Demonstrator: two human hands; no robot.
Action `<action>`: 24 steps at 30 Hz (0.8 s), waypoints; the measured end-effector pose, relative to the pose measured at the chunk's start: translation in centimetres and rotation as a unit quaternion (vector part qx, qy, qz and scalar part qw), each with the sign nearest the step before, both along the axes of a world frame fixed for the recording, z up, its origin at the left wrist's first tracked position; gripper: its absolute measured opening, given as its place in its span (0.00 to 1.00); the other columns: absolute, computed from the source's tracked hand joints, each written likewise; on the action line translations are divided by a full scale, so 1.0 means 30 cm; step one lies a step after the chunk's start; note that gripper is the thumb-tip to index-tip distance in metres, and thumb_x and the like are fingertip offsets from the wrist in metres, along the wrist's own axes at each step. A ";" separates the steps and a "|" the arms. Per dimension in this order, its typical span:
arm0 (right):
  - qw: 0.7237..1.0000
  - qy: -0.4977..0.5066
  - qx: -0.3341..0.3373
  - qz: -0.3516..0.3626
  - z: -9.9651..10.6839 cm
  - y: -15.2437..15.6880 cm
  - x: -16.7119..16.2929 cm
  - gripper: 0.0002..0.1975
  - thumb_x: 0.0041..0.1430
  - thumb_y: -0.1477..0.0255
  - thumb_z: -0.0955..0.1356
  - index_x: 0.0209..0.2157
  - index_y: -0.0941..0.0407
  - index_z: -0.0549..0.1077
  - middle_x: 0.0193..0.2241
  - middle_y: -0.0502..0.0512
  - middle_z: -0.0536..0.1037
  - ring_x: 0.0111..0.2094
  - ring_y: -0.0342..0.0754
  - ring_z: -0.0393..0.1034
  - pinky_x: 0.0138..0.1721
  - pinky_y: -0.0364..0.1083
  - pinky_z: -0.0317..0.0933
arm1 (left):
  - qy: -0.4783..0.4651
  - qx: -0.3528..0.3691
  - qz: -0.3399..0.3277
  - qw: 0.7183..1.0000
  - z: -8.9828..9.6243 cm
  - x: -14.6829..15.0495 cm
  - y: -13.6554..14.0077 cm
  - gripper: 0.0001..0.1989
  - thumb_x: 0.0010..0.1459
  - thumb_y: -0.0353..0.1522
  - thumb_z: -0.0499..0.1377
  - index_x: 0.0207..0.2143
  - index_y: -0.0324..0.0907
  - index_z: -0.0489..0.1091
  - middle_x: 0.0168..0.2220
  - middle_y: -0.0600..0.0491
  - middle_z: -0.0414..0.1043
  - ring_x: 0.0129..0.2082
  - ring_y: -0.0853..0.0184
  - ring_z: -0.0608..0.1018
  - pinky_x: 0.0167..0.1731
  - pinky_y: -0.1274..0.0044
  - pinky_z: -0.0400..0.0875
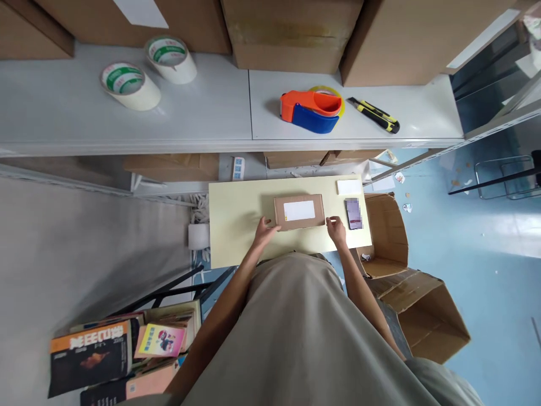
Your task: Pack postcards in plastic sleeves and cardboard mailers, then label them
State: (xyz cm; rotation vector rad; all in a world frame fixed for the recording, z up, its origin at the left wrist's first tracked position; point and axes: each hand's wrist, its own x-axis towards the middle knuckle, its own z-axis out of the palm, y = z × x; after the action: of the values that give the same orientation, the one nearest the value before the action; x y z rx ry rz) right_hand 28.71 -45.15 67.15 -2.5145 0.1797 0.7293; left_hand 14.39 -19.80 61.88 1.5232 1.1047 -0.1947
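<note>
A small brown cardboard box [300, 223] with a white label [299, 211] on top lies flat on a pale yellow tabletop. My left hand [265, 230] is at the box's lower left corner, thumb and fingers apart, the thumb tip close to or touching the edge. Beside the right edge of the box is my right hand [336, 229], its fingers bent and slightly apart, with nothing visible in them. Whether it touches the box I cannot tell. A phone [354, 213] lies just right of that hand, and a white rectangular item [349, 187] is above the phone.
On the grey shelf [198, 113] are two tape rolls [146, 97], an orange and blue tape dispenser [313, 110] and a yellow-black box cutter [374, 114], with large cartons [296, 34] behind. Open cartons [431, 321] stand at right; books and magazines [91, 355] are stacked lower left.
</note>
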 end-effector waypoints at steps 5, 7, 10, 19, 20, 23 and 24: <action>0.983 0.045 0.175 -0.043 -0.029 -0.035 -0.089 0.34 0.76 0.48 0.58 0.65 0.54 0.78 0.65 0.64 0.80 0.67 0.57 0.74 0.61 0.53 0.74 | -0.050 -0.055 -0.054 0.996 0.029 -0.118 -0.013 0.36 0.49 0.32 0.77 0.61 0.49 0.76 0.64 0.42 0.79 0.69 0.47 0.76 0.60 0.62 0.78; 0.973 0.046 0.215 -0.069 -0.019 -0.045 -0.121 0.35 0.74 0.45 0.59 0.65 0.54 0.78 0.67 0.62 0.78 0.70 0.57 0.71 0.65 0.54 0.71 | -0.074 -0.043 -0.049 0.995 0.054 -0.136 -0.021 0.34 0.52 0.33 0.76 0.62 0.49 0.76 0.62 0.42 0.80 0.68 0.48 0.77 0.61 0.61 0.79; 0.961 0.017 0.265 -0.076 0.017 -0.073 -0.158 0.36 0.71 0.43 0.61 0.65 0.54 0.77 0.68 0.62 0.77 0.70 0.57 0.71 0.68 0.54 0.69 | -0.125 0.004 -0.043 0.991 0.090 -0.136 -0.032 0.28 0.58 0.37 0.72 0.61 0.49 0.76 0.59 0.43 0.80 0.64 0.52 0.81 0.62 0.62 0.80; 0.946 0.022 0.316 -0.070 0.111 -0.135 -0.294 0.33 0.64 0.45 0.70 0.62 0.50 0.80 0.59 0.58 0.84 0.60 0.64 0.81 0.59 0.56 0.76 | -0.092 0.090 -0.123 0.984 0.140 -0.081 -0.101 0.12 0.64 0.40 0.67 0.47 0.47 0.81 0.48 0.44 0.80 0.46 0.54 0.87 0.52 0.64 0.84; 0.948 0.016 0.308 -0.074 0.128 -0.158 -0.311 0.31 0.65 0.46 0.70 0.61 0.49 0.81 0.59 0.58 0.85 0.59 0.65 0.81 0.58 0.56 0.76 | -0.097 0.092 -0.141 0.981 0.150 -0.075 -0.113 0.11 0.63 0.40 0.67 0.46 0.48 0.81 0.48 0.45 0.80 0.45 0.54 0.87 0.51 0.64 0.83; 0.959 -0.005 0.264 -0.098 0.189 -0.266 -0.347 0.32 0.66 0.44 0.69 0.58 0.52 0.83 0.56 0.58 0.86 0.57 0.66 0.82 0.55 0.56 0.77 | -0.116 0.101 -0.203 0.967 0.193 -0.048 -0.172 0.11 0.63 0.42 0.67 0.45 0.47 0.81 0.45 0.46 0.81 0.43 0.55 0.87 0.49 0.65 0.83; 0.963 -0.011 0.246 -0.107 0.209 -0.312 -0.351 0.33 0.66 0.43 0.69 0.57 0.54 0.84 0.54 0.59 0.87 0.55 0.67 0.82 0.53 0.56 0.77 | -0.123 0.104 -0.226 0.961 0.209 -0.034 -0.201 0.11 0.64 0.41 0.67 0.44 0.46 0.81 0.44 0.47 0.81 0.41 0.56 0.86 0.48 0.66 0.83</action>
State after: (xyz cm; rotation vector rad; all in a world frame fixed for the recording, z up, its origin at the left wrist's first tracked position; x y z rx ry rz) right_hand 18.19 -54.51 73.40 -1.9923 0.2265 0.5739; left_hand 13.36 -25.84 68.16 1.9195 0.5830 -0.1981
